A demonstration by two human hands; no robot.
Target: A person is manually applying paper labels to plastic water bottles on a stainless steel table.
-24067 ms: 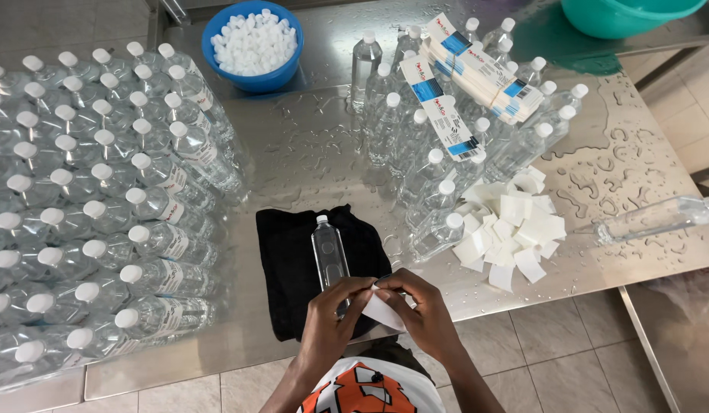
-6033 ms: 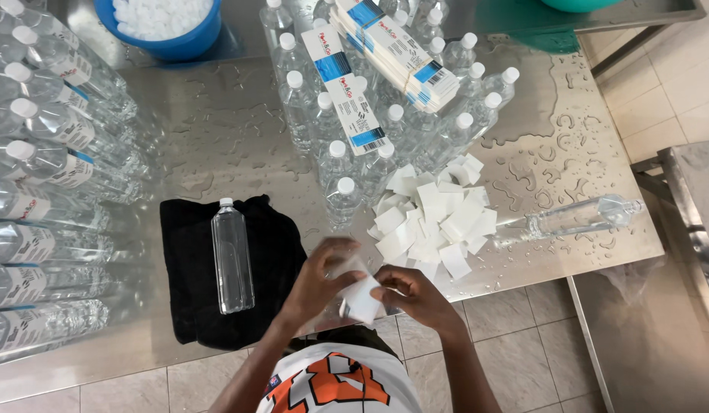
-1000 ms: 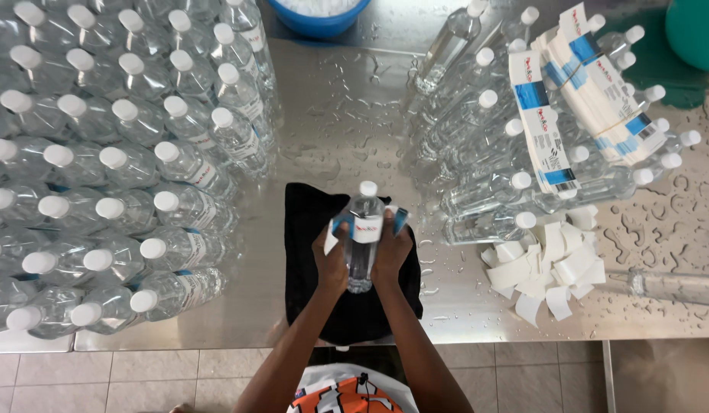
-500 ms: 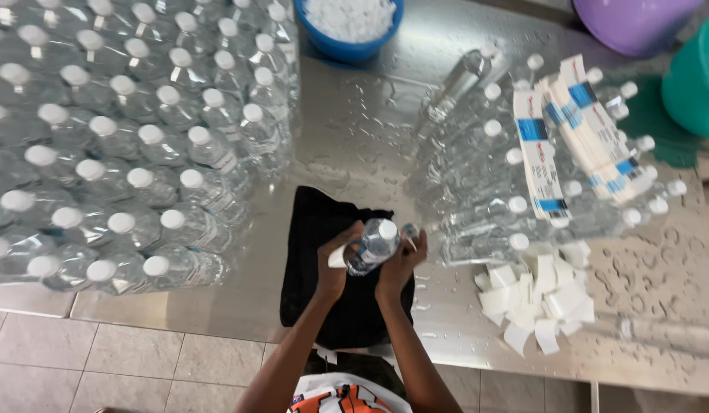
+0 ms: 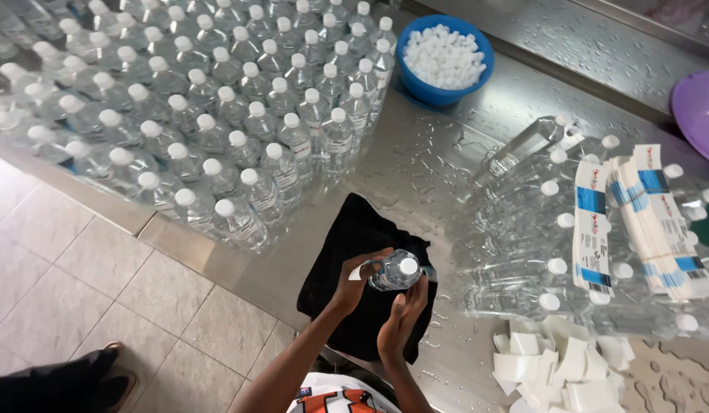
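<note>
A clear plastic water bottle [image 5: 395, 270] with a white cap is held upright between both my hands above a black cloth [image 5: 353, 252] spread on the wet steel table [image 5: 416, 168]. My left hand [image 5: 353, 280] wraps its left side, fingers around the body. Against the bottle's right and lower side lies my right hand [image 5: 403, 317], palm flat. A label edge shows at the bottle's sides.
Several capped upright bottles [image 5: 209, 115] crowd the table's left. Bottles lying on their sides [image 5: 538, 245] are stacked at right, with label strips [image 5: 637, 222] on top. A blue bowl of white caps [image 5: 445, 57] sits at the back. White paper backings [image 5: 561, 359] pile at lower right.
The camera view has swung and tilted. The bottle stays gripped in both hands over the cloth; my right hand has slid lower along its side.
</note>
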